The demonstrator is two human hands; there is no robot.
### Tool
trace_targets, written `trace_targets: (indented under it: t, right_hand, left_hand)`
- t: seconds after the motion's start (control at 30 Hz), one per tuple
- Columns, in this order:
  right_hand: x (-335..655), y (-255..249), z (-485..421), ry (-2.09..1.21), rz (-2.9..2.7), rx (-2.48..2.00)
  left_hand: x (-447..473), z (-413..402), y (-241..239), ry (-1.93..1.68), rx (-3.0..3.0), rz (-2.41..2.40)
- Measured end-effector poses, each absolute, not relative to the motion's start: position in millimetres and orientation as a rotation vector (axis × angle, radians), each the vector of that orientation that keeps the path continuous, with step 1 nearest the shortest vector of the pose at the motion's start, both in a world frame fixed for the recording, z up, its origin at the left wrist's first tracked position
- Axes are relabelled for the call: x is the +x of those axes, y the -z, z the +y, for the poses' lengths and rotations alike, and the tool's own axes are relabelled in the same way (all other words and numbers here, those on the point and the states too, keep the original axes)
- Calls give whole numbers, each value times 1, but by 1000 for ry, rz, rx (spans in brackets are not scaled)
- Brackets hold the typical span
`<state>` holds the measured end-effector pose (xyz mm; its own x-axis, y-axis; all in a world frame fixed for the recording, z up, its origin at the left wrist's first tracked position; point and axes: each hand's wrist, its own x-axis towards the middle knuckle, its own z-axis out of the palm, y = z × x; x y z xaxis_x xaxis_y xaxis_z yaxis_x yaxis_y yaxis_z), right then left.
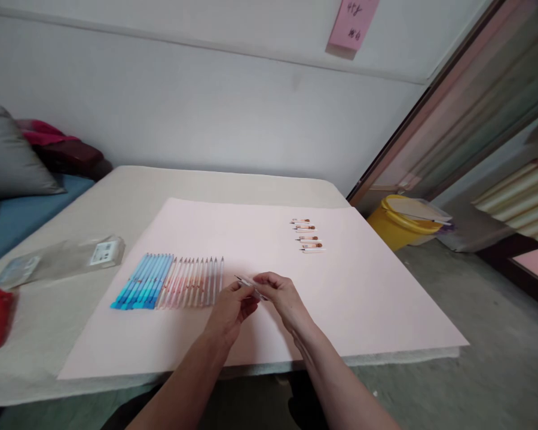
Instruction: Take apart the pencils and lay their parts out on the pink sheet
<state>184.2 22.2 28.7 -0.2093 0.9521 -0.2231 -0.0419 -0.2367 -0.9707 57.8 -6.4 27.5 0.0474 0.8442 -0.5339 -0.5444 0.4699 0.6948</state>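
Pen [248,282] is gripped by L hand [233,306] & R hand [281,294] fingertips, approx. lower ctr of frame; pen row [164,278], lower left, could be knocked askew if L hand's swung sideways.

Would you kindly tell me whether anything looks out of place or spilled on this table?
Nothing looks spilled or damaged. The blue pens and pale pens lie side by side in a neat row. If anything, the rumpled plastic packaging looks stray, lying left of the pink sheet.
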Motion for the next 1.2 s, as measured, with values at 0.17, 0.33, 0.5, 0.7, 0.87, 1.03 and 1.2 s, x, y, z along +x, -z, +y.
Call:
trace_targets:
  t: [0.17,0.33,0.5,0.7,0.87,1.03,1.2]
  right_hand:
    - [185,-33,20,-1633,-1172,-1206]
    - [186,-30,19,-1654,-1196,-1160]
    - [186,-28,19,-1613,-1259,-1207]
    - [184,-25,20,-1614,-1219,-1208]
    - [183,-26,20,-1672,-1118,-1228]
    - [184,-29,19,-1674,-1103,-1269]
    - [183,-29,19,-1715,-1045,-1284]
  left_hand:
    - [57,-5,-26,-1116,313,1070]
    - [57,-6,-25,-1144,304,1050]
    - [58,-5,-26,-1165,285,1047]
    - [60,-5,-25,-1217,287,1050]
    - [59,-6,-26,-1203,329,1121]
    - [57,-6,-24,-1168,475,1311]
    - [60,-5,-22,-1260,380,1170]
